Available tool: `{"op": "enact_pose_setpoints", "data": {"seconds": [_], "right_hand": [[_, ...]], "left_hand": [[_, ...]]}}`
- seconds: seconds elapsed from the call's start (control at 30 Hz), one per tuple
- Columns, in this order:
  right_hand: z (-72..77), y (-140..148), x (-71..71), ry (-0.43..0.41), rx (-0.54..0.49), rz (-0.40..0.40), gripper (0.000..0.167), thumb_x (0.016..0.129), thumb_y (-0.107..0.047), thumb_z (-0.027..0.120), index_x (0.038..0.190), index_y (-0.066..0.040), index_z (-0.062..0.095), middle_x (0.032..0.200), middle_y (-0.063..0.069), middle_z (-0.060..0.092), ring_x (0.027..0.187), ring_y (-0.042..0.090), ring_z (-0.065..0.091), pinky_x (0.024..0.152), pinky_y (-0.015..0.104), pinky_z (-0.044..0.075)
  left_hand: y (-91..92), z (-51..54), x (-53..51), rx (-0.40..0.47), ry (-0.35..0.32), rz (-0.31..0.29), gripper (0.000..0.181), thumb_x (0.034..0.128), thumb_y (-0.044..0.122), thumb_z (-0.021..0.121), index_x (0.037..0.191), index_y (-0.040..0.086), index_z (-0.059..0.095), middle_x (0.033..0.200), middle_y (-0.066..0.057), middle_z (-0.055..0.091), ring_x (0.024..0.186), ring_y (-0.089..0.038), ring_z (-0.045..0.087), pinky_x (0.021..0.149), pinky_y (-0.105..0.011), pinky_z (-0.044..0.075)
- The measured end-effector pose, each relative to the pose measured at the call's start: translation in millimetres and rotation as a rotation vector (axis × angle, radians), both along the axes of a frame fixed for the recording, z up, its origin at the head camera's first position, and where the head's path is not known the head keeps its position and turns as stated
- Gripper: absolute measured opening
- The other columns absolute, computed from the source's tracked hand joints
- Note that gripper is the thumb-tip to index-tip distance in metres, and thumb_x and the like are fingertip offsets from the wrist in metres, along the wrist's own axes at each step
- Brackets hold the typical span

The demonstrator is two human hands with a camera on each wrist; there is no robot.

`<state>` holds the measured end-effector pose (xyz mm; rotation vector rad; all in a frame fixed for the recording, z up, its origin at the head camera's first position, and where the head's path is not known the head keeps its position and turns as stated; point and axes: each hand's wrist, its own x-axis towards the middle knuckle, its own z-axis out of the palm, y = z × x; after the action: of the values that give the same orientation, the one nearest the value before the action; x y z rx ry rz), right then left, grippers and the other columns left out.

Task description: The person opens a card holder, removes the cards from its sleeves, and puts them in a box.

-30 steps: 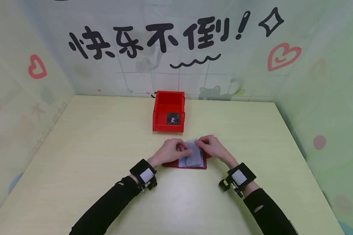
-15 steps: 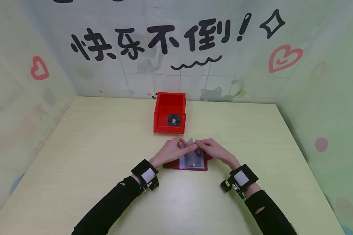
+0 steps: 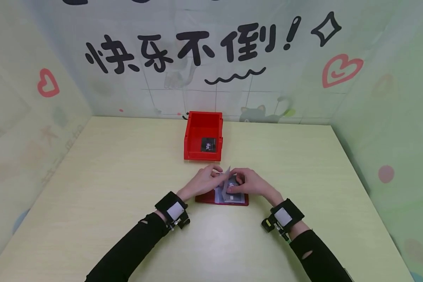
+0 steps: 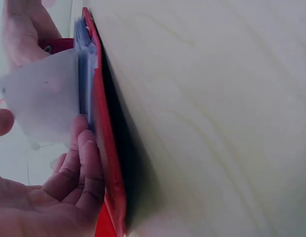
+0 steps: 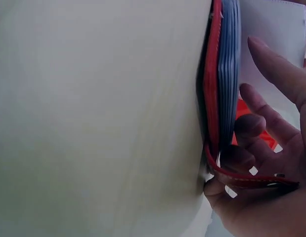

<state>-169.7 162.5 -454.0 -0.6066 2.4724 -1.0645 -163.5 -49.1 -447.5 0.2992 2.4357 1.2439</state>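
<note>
Just below the middle of the frame, the red wallet (image 3: 204,198) lies spread on the counter (image 3: 127,176), its near edge running left to right and both hands over it. One clear sleeve (image 4: 44,94) stands up from the stack between them, its long axis running up and down the frame with a slight lean. The left hand (image 3: 201,183) is on one side and the right hand (image 3: 252,183) on the other; neither looks clearly nearer. In the left wrist view, the left thumb is at the sleeve's free edge, well apart from the fingers, which rest against the stack. The right thumb and fingers are also apart, the fingers loosely bent by the stack's edge, with no pinch visible. Under the right hand shows a dark card (image 3: 237,197).
</note>
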Motion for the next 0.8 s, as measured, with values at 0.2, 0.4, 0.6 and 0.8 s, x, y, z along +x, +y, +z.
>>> {"op": "enact_pose_setpoints", "data": {"seconds": [0.2,0.4,0.6,0.8], "right_hand": [[-0.7,-5.0,5.0,0.018,0.053,-0.053,0.047,0.082,-0.032,0.083,0.122,-0.016,0.064,0.075,0.002,0.046,0.077,0.017,0.048,0.063,0.027,0.035],[-0.9,-4.3,5.9,0.012,0.032,-0.057,0.043,0.083,-0.027,0.083,0.12,-0.014,0.064,0.077,0.003,0.044,0.079,0.017,0.047,0.066,0.028,0.036],[1.3,-5.5,7.3,-0.011,0.026,-0.042,0.044,0.084,-0.028,0.082,0.121,-0.014,0.063,0.078,0.003,0.045,0.079,0.017,0.048,0.066,0.028,0.036],[3.4,-2.5,7.8,-0.023,0.039,-0.044,0.045,0.084,-0.029,0.081,0.122,-0.014,0.062,0.081,0.004,0.047,0.083,0.018,0.049,0.068,0.029,0.038]], "left_hand": [[-3.3,2.6,2.1,0.006,0.027,-0.035,0.051,0.0965,0.034,0.058,0.138,0.007,0.05,0.118,-0.015,0.071,0.1,-0.022,0.067,0.093,-0.041,0.056],[-15.0,7.7,6.2,0.012,0.029,-0.077,0.056,0.095,0.018,0.064,0.144,0.001,0.042,0.124,-0.019,0.069,0.105,-0.028,0.07,0.09,-0.039,0.059],[-28.3,11.4,12.1,-0.043,0.021,-0.05,0.072,0.0932,0.016,0.068,0.152,0.0,0.029,0.116,-0.018,0.067,0.094,-0.023,0.065,0.081,-0.034,0.059],[-38.8,10.4,18.0,0.013,0.029,-0.08,0.077,0.0923,0.009,0.067,0.154,0.001,0.021,0.084,-0.012,0.068,0.065,-0.015,0.056,0.063,-0.025,0.047]]}}
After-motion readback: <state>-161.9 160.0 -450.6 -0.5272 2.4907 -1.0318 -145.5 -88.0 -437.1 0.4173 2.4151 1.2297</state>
